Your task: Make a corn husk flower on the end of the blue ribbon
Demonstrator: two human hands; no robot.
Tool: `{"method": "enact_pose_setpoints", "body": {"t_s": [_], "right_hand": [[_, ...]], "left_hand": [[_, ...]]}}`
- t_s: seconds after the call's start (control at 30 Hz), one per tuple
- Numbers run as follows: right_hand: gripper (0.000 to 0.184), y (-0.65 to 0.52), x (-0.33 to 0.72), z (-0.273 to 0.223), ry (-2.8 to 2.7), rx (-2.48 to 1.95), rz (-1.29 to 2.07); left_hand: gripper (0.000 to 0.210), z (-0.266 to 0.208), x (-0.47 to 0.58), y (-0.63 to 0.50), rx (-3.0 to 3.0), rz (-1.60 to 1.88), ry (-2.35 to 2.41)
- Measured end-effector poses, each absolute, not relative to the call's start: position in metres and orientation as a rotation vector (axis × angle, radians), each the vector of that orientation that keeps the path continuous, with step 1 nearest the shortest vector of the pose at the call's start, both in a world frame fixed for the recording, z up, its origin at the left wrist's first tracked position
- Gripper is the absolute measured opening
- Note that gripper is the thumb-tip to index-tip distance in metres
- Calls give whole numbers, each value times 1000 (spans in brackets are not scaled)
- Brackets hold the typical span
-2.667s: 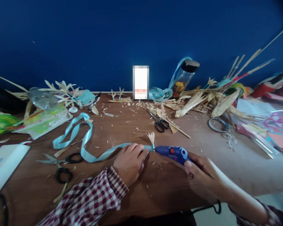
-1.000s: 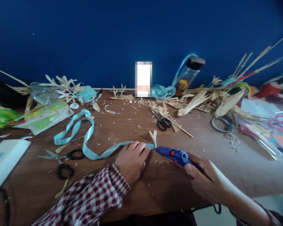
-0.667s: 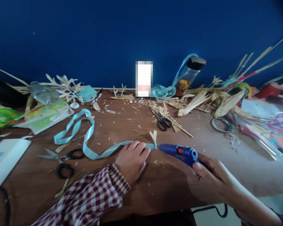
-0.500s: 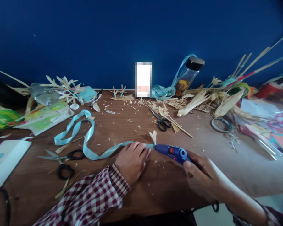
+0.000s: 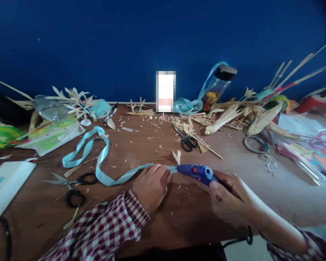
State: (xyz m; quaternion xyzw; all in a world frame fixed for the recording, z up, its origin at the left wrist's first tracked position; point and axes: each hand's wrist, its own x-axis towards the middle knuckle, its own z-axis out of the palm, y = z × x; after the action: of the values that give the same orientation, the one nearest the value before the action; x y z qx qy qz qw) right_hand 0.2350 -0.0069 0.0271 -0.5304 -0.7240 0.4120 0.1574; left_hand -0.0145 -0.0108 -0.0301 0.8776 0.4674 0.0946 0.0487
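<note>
- My right hand (image 5: 230,192) is wrapped round the blue glue gun (image 5: 201,172); its nozzle (image 5: 180,168) sits at the end of the light-blue ribbon (image 5: 125,176), by the pale husk tuft (image 5: 176,156); touching or just short, I cannot tell; a small wrist slip could knock the tuft askew.
- My left hand (image 5: 150,186) lies over the ribbon on the table (image 5: 190,206); whether I pinch or only press it, I cannot tell; if only pressed, it could slide under a dragging nozzle.
- My left fingers are near that nozzle; if it is hot, stray glue could burn me.
- A black cord (image 5: 244,239) shows at the near edge; if it feeds the gun, a snag could jerk my aim.
- Loose shavings (image 5: 179,187) lie close; some could stick in wet glue.
</note>
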Motion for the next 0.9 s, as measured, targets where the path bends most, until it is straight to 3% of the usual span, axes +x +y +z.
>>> {"method": "enact_pose_setpoints", "body": {"t_s": [0.2, 0.37, 0.9], "right_hand": [[34, -7, 240, 30, -1995, -1583, 1215], [30, -9, 238, 26, -2078, -1569, 1204], [35, -10, 233, 31, -2059, -1560, 1191]], "left_hand": [[30, -31, -15, -12, 2650, 312, 1419], [20, -25, -13, -11, 2626, 275, 1427], [22, -26, -13, -10, 2628, 223, 1431]]}}
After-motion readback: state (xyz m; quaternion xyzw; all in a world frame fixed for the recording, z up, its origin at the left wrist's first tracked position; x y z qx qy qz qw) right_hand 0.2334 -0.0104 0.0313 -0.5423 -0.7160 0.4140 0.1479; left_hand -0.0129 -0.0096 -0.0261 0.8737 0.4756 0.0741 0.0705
